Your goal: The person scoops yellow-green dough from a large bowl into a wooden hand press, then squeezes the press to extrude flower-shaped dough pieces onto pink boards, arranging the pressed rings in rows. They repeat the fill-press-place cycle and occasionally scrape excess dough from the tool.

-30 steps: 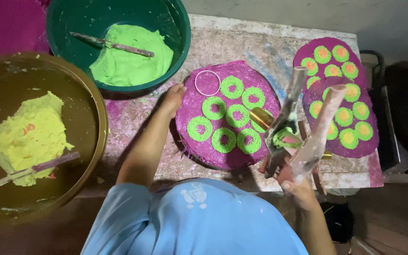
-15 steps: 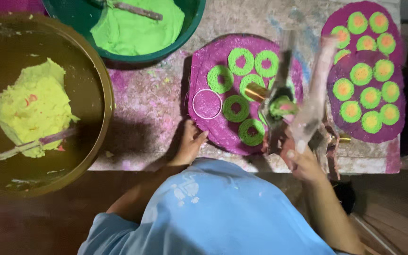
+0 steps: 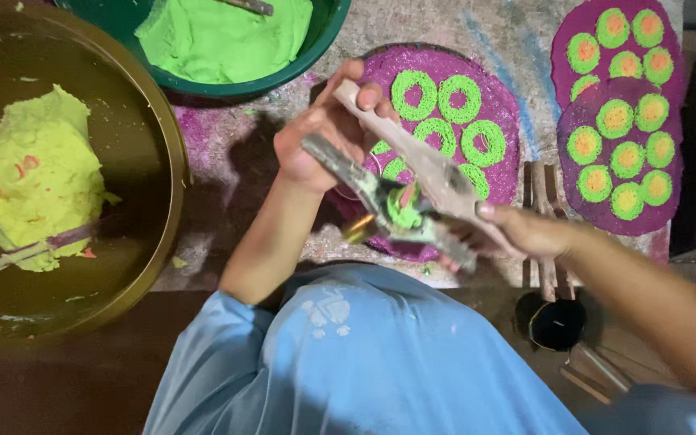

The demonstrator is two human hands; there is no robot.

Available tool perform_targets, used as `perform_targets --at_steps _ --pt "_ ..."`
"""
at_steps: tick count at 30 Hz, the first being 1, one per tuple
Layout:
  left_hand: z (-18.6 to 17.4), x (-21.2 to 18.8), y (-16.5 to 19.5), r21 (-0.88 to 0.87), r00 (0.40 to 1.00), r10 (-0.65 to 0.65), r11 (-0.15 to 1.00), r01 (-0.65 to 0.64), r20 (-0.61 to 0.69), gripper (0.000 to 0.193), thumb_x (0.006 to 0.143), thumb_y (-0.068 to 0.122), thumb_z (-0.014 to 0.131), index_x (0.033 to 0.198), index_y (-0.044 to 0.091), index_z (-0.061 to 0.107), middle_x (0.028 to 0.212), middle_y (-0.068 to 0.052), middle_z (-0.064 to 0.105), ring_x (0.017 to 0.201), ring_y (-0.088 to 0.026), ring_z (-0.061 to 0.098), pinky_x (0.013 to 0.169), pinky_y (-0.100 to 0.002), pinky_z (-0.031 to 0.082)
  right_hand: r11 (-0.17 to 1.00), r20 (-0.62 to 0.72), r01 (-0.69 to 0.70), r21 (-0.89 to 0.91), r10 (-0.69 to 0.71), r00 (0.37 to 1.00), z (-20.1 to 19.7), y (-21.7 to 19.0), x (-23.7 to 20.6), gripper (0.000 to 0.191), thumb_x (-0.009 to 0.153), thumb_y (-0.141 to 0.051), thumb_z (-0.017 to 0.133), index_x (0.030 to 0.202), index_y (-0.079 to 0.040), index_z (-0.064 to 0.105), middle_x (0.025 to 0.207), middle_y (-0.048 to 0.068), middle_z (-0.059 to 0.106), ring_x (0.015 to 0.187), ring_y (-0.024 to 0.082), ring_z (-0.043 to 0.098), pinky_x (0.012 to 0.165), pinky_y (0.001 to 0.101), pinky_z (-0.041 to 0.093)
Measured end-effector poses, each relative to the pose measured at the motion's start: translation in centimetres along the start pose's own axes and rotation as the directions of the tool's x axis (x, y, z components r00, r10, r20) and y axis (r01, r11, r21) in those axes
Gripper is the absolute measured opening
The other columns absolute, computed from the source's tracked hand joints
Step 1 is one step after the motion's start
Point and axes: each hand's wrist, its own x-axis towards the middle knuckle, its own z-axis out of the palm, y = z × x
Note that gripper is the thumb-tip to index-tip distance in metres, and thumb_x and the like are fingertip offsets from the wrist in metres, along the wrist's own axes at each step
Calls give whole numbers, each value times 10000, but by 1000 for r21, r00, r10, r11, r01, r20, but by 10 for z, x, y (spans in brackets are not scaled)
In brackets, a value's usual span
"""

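Head view: purple disc [image 3: 499,121] half behind left hand [image 3: 324,141].

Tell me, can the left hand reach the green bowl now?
Probably yes. The left hand is close below the green bowl with nothing between them, but it grips the tool, so it must let go first.

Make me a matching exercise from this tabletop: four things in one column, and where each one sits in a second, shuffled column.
Things:
1. green bowl
2. brown bowl
3. wooden press
4. finished purple discs

Places:
A. far right of the table
B. left edge, holding yellow dough
C. held in both hands, middle
D. top, holding green dough

Pairs: 1-D, 2-B, 3-C, 4-A
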Motion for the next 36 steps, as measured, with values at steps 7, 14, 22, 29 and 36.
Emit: perform_targets --at_steps 7,14,22,29,36 --pt "-51 14 8 -34 983 138 989 -143 -120 412 783 165 609 1187 158 527 1135 9 601 1278 -237 579 1198 -459 438 904 -278 -213 -372 110 954 -21 -66 12 963 862 -764 219 1453 -62 513 1278 177 709 1146 305 678 977 471 538" --pt "-83 12 24 -172 964 262 949 -264 -38 262 962 359 552 1136 164 540 1003 26 566 996 -155 563 1058 -359 498 883 -219 -2 -469 -114 969 18 -95 40 910 933 -741 212 1111 -3 712 933 148 778 872 238 741 860 380 580" --pt "-101 7 -6 -174 956 266 943 -285 -121 227 980 357 510 1102 167 534 978 35 558 972 -149 539 1026 -373 509 883 -375 -138 -448 -45 926 26 -96 29 827 916 -719 263 987 -35 721 778 95 731 728 193 702 713 377 577" --pt "-101 47 4 -137 970 239 964 -230 51 222 1006 366 461 1041 157 527 915 22 537 897 -145 540 1007 -409 556 790 -443 -36 -612 -305 843 22 -91 36 754 977 -677 293 966 -14 651 716 114 643 656 216 641 637 398 540" --pt "-86 33 42 24 978 207 978 -207 12 228 987 361 441 1003 146 517 854 21 516 794 -134 538 927 -390 574 785 -339 150 -601 -420 842 32 -87 63 754 987 -666 293 963 3 642 697 90 640 630 203 640 597 380 524"
